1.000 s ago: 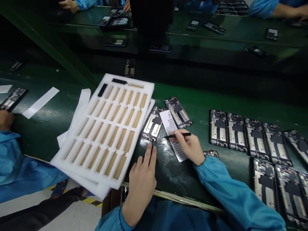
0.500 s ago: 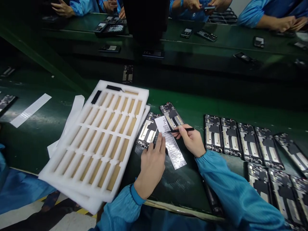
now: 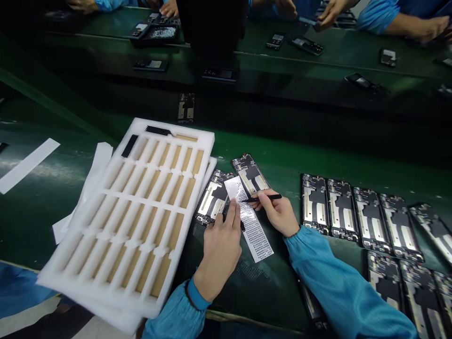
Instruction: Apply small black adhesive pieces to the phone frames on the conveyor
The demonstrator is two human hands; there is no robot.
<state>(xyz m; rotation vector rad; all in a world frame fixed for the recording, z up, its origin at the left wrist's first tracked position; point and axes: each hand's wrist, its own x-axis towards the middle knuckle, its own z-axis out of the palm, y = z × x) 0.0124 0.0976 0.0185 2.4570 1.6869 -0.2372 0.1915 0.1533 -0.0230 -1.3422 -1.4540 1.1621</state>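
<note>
Both hands are held low over a green workbench [image 3: 318, 165]. The right hand [image 3: 277, 214] is closed on a pair of thin black tweezers [image 3: 261, 198], pinched between thumb and fingers, with the tip pointed left across a white perforated strip [image 3: 252, 230]. The left hand [image 3: 221, 249] is curved downward, its fingertips [image 3: 233, 212] placed at the edge of the strip, beside a phone frame [image 3: 212, 197]. A small dark piece is seen under those fingers, but whether it is gripped cannot be told.

The strip is laid at a slant, with its upper end over a second phone frame [image 3: 251, 174] and its lower end on the bench. Both frames are lying just above the hands. More phone frames [image 3: 363, 212] are set out side by side in rows to the right, and blue sleeves [image 3: 339, 287] are worn on both arms.

To the left, a white foam tray [image 3: 190, 131] is stacked on another tray and is lined with tan slots [image 3: 158, 245]. Two black strips [image 3: 129, 146] are lying on it. Loose white paper [image 3: 99, 165] is tucked beneath its edge. Across the bench, phones [image 3: 307, 45] are being handled by co-workers, whose hands [image 3: 420, 28] are seen at the top.
</note>
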